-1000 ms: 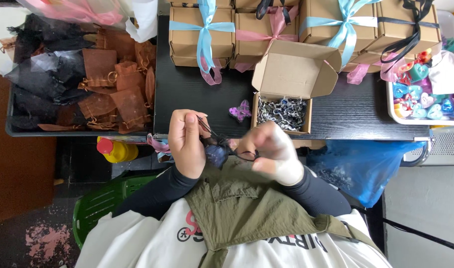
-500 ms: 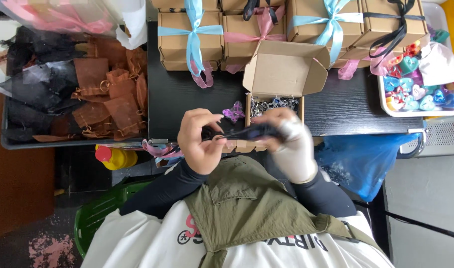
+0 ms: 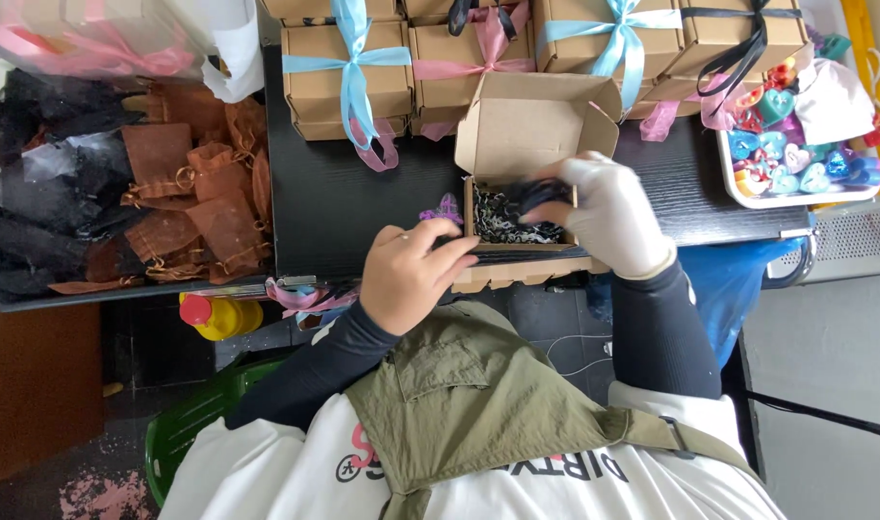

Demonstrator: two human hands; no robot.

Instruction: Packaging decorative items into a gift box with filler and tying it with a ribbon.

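Note:
An open brown cardboard box stands on the black table, its lid flap up and dark shredded filling inside. My right hand, in a white glove, reaches over the box and grips a small dark pouch just above the filling. My bare left hand holds the box's front left corner, fingers on its rim. A small purple bow lies on the table beside that corner.
Closed cardboard boxes tied with blue, pink and black ribbons line the far edge. A tray of brown and black fabric pouches is at left, a white tray of coloured heart shapes at right. A yellow bottle stands below the table.
Both hands have moved from in front of my chest up to the open box. The right hand has carried the dark pouch into it, and the left has taken hold of the box's corner.

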